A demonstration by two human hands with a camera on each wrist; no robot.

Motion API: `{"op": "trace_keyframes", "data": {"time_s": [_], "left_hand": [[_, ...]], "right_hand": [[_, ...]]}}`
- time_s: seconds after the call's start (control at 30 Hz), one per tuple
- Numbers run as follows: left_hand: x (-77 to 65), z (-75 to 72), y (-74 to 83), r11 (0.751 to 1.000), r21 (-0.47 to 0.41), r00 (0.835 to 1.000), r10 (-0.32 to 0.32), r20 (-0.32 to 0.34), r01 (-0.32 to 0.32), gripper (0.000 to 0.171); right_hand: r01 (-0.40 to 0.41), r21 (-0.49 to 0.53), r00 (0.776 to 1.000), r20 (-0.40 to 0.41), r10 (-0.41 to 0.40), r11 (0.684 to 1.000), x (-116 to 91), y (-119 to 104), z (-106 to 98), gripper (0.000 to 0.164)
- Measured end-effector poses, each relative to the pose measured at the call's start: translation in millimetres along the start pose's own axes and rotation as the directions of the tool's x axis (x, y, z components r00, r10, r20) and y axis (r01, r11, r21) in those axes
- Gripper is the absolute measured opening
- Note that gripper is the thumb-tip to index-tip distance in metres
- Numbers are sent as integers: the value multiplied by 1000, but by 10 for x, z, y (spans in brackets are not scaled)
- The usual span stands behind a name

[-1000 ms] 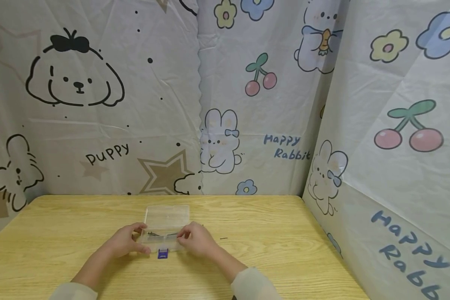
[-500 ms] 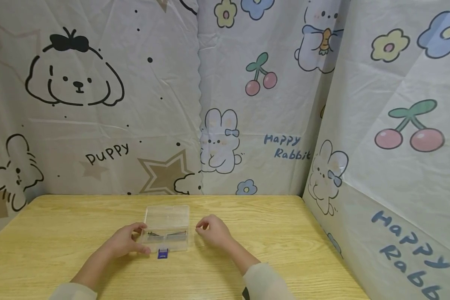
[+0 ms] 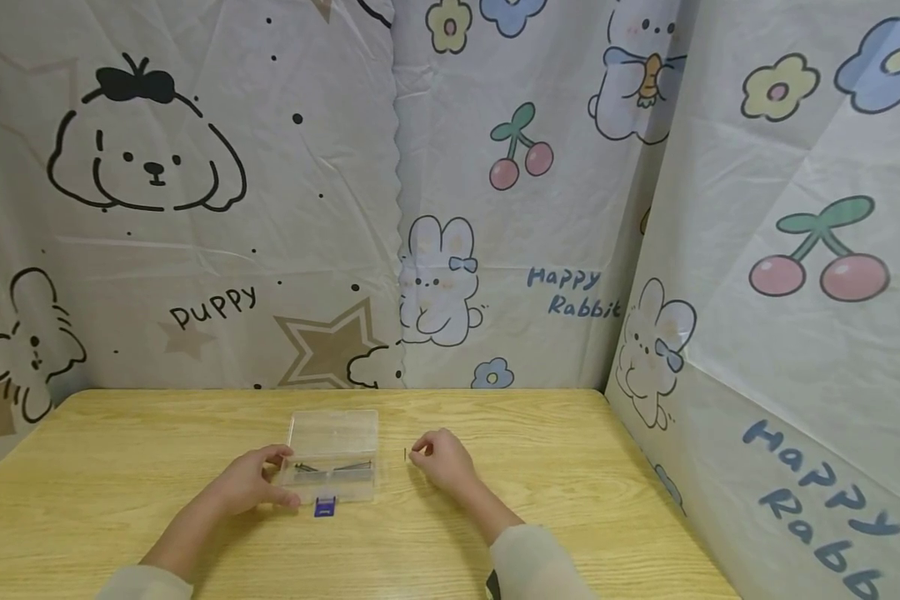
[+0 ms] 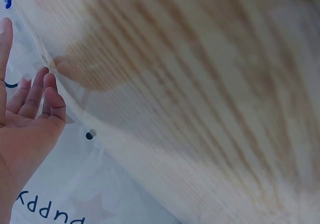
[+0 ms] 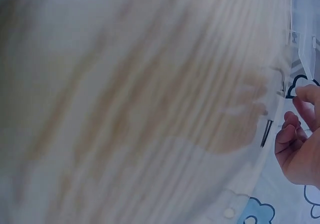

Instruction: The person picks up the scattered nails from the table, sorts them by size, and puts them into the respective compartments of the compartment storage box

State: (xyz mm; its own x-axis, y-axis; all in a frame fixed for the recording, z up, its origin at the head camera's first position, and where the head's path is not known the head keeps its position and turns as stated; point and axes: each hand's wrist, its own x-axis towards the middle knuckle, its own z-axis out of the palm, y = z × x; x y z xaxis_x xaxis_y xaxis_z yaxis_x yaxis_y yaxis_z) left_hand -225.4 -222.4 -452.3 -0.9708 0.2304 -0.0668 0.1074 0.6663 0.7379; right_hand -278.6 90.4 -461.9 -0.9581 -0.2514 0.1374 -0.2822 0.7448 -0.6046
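A clear plastic box lies with its lid folded back and a blue latch at its front. Inside, thin dark nail-like pieces lie in its left and right compartments. My left hand holds the box's left end, thumb at the front corner and fingers at the back. Right of the box, my right hand is low over the table, fingers loosely bent. Its fingertips are just beside one loose nail-like piece. In the right wrist view another dark piece lies on the tabletop near that hand.
The wood-grain table reaches back to a patterned cloth hung behind it. A second cloth closes off the right side. Both forearms come in from the front edge.
My right hand has left the box's right compartment and moved right, to the loose piece on the table. The left hand and the box have stayed in place.
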Motion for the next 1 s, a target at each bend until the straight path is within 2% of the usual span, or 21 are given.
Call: {"op": "trace_keyframes", "data": {"time_s": [0.1, 0.4, 1.0], "left_hand": [[-2, -1, -10, 1000, -2, 1000, 3, 3, -2, 86], [-20, -8, 23, 1000, 0, 1000, 11, -7, -11, 87], [-8, -10, 7, 1000, -2, 1000, 0, 1, 0, 89]], "right_hand": [[-13, -5, 1000, -11, 13, 1000, 15, -18, 47, 13], [-77, -128, 996, -43, 72, 989, 58, -99, 143, 18], [-81, -207, 996, -53, 72, 975, 71, -114, 221, 10]]}}
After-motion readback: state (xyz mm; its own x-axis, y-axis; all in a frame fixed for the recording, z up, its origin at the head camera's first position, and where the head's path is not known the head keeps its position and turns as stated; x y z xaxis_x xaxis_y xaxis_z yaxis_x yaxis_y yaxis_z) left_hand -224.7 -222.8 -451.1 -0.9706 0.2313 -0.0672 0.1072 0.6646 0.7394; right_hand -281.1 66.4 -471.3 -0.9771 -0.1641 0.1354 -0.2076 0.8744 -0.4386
